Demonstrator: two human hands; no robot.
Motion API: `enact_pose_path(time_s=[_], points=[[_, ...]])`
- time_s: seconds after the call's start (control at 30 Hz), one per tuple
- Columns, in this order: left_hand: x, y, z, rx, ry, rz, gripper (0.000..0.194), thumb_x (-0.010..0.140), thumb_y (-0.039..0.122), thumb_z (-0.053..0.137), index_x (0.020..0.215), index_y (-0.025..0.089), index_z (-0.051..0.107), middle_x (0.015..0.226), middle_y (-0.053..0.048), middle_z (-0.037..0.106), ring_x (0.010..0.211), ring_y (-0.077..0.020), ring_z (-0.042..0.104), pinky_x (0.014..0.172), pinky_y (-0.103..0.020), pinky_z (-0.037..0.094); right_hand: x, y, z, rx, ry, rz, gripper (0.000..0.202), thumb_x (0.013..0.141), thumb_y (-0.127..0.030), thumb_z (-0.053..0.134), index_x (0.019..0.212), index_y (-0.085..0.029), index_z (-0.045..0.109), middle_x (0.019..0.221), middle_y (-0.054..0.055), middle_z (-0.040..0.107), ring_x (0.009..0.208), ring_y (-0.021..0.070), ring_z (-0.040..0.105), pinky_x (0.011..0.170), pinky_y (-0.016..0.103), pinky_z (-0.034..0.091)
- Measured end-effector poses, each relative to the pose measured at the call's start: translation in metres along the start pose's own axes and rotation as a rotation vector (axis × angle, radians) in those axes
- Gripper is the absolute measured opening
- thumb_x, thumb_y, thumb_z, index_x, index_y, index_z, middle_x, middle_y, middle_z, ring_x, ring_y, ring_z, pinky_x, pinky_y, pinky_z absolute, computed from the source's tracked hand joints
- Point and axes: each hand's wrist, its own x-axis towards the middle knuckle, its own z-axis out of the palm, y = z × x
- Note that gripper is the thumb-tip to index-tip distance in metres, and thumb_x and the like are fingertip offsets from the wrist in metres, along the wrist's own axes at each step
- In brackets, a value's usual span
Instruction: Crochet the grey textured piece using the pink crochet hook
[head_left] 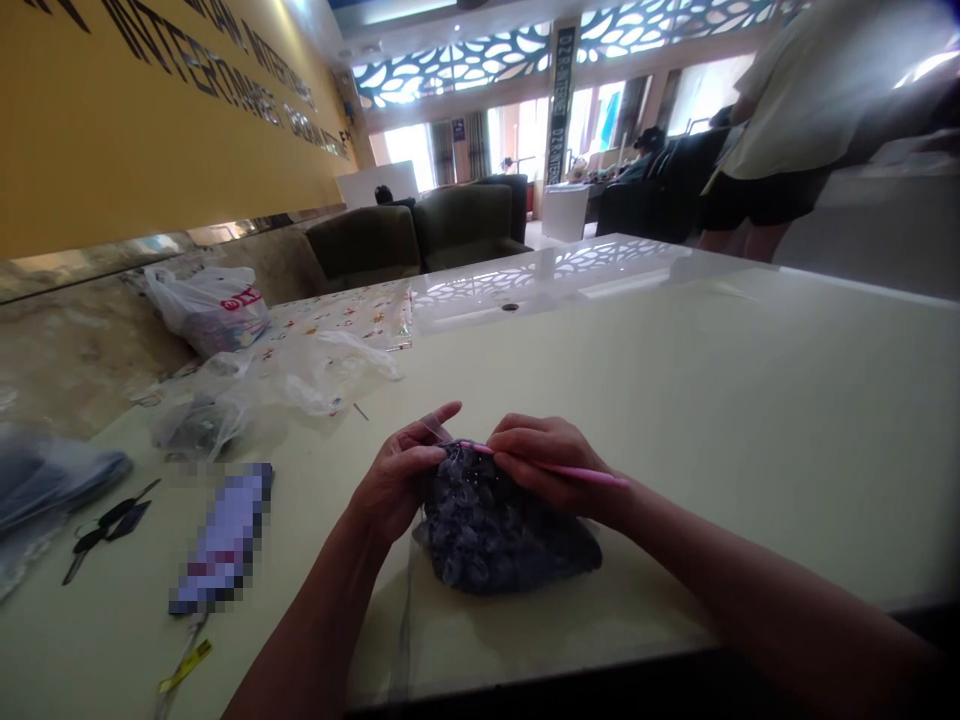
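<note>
A dark grey-blue crocheted piece (pixel 487 540) with a bumpy, looped surface rests on the table near its front edge. My left hand (pixel 401 470) pinches its upper left edge between thumb and fingers, with the index finger stretched out and a thin strand of yarn running over the fingers. My right hand (pixel 544 455) is closed around a pink crochet hook (pixel 577 471), whose tip meets the top edge of the piece beside my left thumb. Down from the left side of the work, a strand of yarn (pixel 405 620) trails toward the table's front edge.
On the left lie keys (pixel 112 525), a blurred-out phone-like object (pixel 229 540) with a cable (pixel 187 645), and clear plastic bags (pixel 322 370). A filled white bag (pixel 214 310) stands by the wall. Dark armchairs (pixel 465 220) are beyond the table; a person (pixel 795 110) stands at right.
</note>
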Motion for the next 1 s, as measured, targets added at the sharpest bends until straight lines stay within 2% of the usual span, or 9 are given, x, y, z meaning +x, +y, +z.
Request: enact_pose_path(time_s=[0.27,0.4,0.5,0.6,0.7,0.77,0.83,0.9,1.0], points=[[0.001,-0.007,-0.002,0.247,0.122,0.177,0.042,0.071,0.016,0.073,0.113,0.021,0.076,0.081,0.001,0.066,0.074,-0.0102,0.057,0.074,-0.022,0.044,-0.001,0.0,-0.001,0.308,0.068,0.341,0.02,0.094,-0.022,0.053,0.077,-0.015,0.061,0.069,-0.001,0.053,0.064,0.0096,0.046,0.059,0.023,0.037],[0.001,-0.013,0.001,0.403,0.18,0.251,0.035,0.074,0.019,0.073,0.108,0.021,0.078,0.095,-0.002,0.072,0.084,-0.0131,0.059,0.079,-0.023,0.044,-0.003,0.0,0.0,0.382,0.113,0.409,0.021,0.093,-0.024,0.053,0.075,-0.015,0.06,0.069,-0.001,0.053,0.065,0.0099,0.046,0.058,0.022,0.035],[0.001,-0.018,0.006,0.321,0.129,0.198,0.04,0.072,0.023,0.078,0.113,0.023,0.076,0.097,-0.002,0.073,0.084,-0.0138,0.061,0.08,-0.024,0.045,-0.002,-0.001,0.005,0.32,0.111,0.399,0.02,0.093,-0.026,0.054,0.078,-0.015,0.061,0.068,-0.002,0.054,0.063,0.0096,0.045,0.057,0.022,0.036],[0.0,-0.017,0.008,0.293,-0.015,0.095,0.046,0.076,0.031,0.077,0.121,0.027,0.072,0.098,-0.004,0.074,0.087,-0.0173,0.064,0.085,-0.029,0.047,0.0,-0.004,0.007,0.255,0.137,0.378,0.017,0.093,-0.026,0.056,0.082,-0.016,0.064,0.069,-0.001,0.059,0.063,0.0099,0.049,0.059,0.022,0.039],[0.002,-0.005,-0.001,0.642,-0.109,0.199,0.037,0.086,0.04,0.067,0.12,0.026,0.073,0.116,-0.009,0.071,0.109,-0.025,0.061,0.102,-0.038,0.042,0.003,-0.005,0.002,0.294,0.237,0.404,0.019,0.092,-0.028,0.058,0.079,-0.016,0.066,0.072,0.001,0.062,0.068,0.0114,0.053,0.062,0.022,0.042],[0.005,0.005,-0.012,0.911,-0.046,0.346,0.034,0.089,0.043,0.063,0.115,0.026,0.076,0.124,-0.01,0.067,0.124,-0.0282,0.054,0.112,-0.042,0.034,0.005,-0.004,-0.002,0.334,0.284,0.427,0.02,0.091,-0.029,0.059,0.077,-0.016,0.066,0.072,0.001,0.062,0.068,0.0116,0.053,0.062,0.023,0.043],[0.006,0.011,-0.021,1.033,0.046,0.423,0.035,0.088,0.045,0.062,0.114,0.025,0.076,0.129,-0.01,0.064,0.13,-0.0296,0.049,0.116,-0.045,0.028,0.007,-0.003,-0.005,0.364,0.304,0.442,0.021,0.091,-0.031,0.06,0.077,-0.016,0.066,0.072,0.001,0.062,0.068,0.0114,0.053,0.061,0.023,0.043],[0.005,0.011,-0.023,0.973,0.115,0.442,0.041,0.087,0.047,0.065,0.122,0.025,0.072,0.135,-0.01,0.062,0.134,-0.0295,0.047,0.117,-0.045,0.026,0.007,-0.002,-0.005,0.371,0.312,0.442,0.022,0.09,-0.032,0.06,0.077,-0.016,0.066,0.072,0.0,0.062,0.068,0.0113,0.053,0.061,0.022,0.042],[0.0,0.002,-0.011,0.551,0.073,0.34,0.073,0.084,0.049,0.069,0.149,0.026,0.045,0.135,-0.012,0.063,0.13,-0.0285,0.053,0.11,-0.042,0.037,0.006,-0.003,0.002,0.334,0.306,0.431,0.021,0.091,-0.031,0.06,0.077,-0.016,0.066,0.071,0.0,0.062,0.068,0.0109,0.053,0.061,0.022,0.043]])
